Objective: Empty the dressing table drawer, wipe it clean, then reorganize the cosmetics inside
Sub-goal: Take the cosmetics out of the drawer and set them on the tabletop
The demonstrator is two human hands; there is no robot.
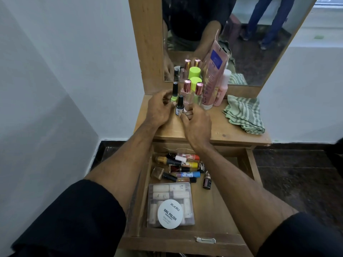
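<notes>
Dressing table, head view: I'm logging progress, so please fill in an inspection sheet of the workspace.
Surface: wooden tabletop, partly bare.
Job's things: open drawer holding loose cosmetics, a clear box and a wipes tin; bottles and a pink tube upright by the mirror.
Clutter: striped cloth on the tabletop.
Hands: left hand and right hand around a small dark bottle.
Cables: nothing seen.
Surroundings: white walls, dark floor.

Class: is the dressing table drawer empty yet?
No. The open drawer holds a white round tin and loose small bottles.
</notes>
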